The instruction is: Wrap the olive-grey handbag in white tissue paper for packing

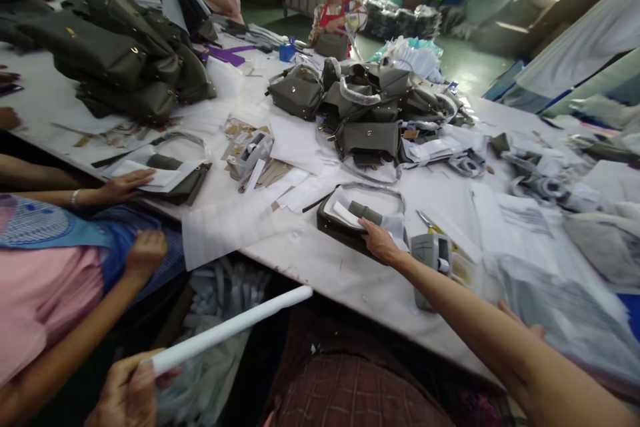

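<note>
At the lower left my left hand (pixel 131 383) is closed round one end of a thin white foam tube (pixel 235 328), which slants up to the right in front of the table edge. Out over the table, my right hand (pixel 383 240) grips the near side of a dark olive handbag (pixel 333 221). White sheets stick out of the bag's top beside a small rolled olive piece (pixel 365 211). The bag's handle is wrapped in clear film and arches behind. Some of my right fingers are hidden by the bag and sheets.
A grey tape dispenser (pixel 431 263) and yellow-handled scissors (pixel 427 220) lie right of the bag. Wrapped handbags (pixel 370 140) are heaped behind; another pile (pixel 115 53) stands left. A co-worker's hand (pixel 133 185) rests on another bag. Another person's fingers touch plastic sleeves (pixel 555 307) at right.
</note>
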### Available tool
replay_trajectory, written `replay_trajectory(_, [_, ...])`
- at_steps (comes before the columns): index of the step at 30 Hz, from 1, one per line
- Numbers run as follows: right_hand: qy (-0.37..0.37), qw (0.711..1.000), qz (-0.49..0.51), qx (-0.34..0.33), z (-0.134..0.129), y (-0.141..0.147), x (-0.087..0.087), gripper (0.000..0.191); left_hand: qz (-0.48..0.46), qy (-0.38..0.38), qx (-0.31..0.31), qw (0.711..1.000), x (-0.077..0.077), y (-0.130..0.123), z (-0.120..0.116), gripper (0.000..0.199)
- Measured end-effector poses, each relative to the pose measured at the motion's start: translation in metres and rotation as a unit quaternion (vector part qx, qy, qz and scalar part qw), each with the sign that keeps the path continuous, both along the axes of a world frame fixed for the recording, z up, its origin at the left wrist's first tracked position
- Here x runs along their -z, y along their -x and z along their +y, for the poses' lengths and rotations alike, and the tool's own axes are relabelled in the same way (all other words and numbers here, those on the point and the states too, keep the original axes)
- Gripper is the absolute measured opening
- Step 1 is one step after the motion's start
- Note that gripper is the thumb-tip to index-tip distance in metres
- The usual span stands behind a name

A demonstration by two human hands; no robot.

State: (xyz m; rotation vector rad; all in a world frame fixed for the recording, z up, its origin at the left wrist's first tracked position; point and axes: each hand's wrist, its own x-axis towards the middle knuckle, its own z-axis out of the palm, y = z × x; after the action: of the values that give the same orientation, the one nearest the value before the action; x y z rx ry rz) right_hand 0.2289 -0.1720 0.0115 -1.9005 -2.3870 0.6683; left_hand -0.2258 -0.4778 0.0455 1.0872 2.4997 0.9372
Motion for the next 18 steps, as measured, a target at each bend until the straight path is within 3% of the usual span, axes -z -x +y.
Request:
replay_trajectory(2, [0.004,1.000,-0.004,-0.009,0.001,0.001,-0.002,0.053,-0.116,-0.016,0.019,0.993,-0.023,-0.028,0.035,0.046])
replay_trajectory(4, [0.013,1.000,-0.009,-0.020,0.002,0.001,-0.003,0.053,-0.240,-0.011,0.061,0.969,-0.027,-0.064,0.083,0.046])
replay_trajectory(7, [0.023,0.999,-0.011,-0.027,0.004,0.002,-0.006,0.055,-0.396,-0.032,0.100,0.912,-0.011,-0.125,0.156,0.046])
replay_trajectory(11, [0.024,1.000,0.002,-0.018,0.002,0.005,-0.008,0.057,-0.481,-0.030,0.135,0.866,0.019,-0.191,0.230,0.037])
replay_trajectory(14, [0.023,0.999,0.024,-0.004,-0.001,0.004,-0.008,0.059,-0.496,0.005,0.125,0.859,0.034,-0.213,0.266,0.025])
replay_trajectory(18, [0.037,0.997,0.063,-0.004,-0.004,-0.001,-0.010,0.077,-0.546,0.032,0.083,0.833,0.050,-0.217,0.294,0.017])
